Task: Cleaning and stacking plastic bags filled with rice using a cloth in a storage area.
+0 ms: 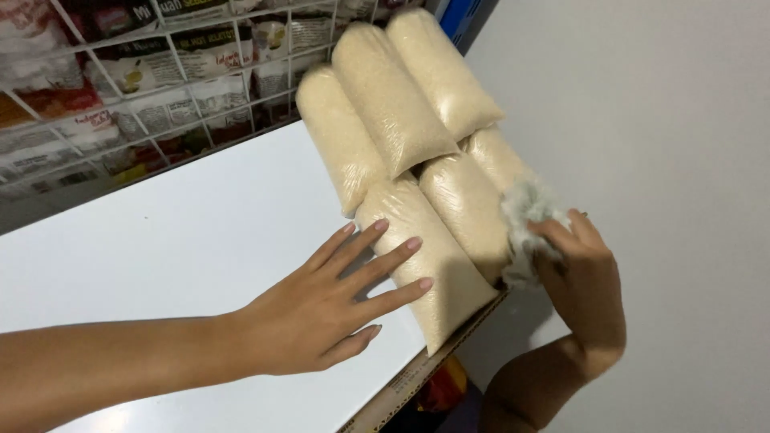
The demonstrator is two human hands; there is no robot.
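The left hand (333, 301) lies flat, fingers spread, on a bag of grain (433, 265); the right hand (581, 277) grips a crumpled cloth (525, 220).

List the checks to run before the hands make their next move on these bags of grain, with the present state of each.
1. Left hand flat, fingers spread on the nearest bag: ok.
2. Right hand gripping the fluffy grey cloth: ok.
3. Cloth touching the bags at the shelf's right edge: ok.
4. Six bags lying close together, none sliding off: ok.
5. Nearest bag's corner inside the white shelf edge: not ok, it overhangs slightly.
6. Bags sealed, no spilled grain: cannot tell.
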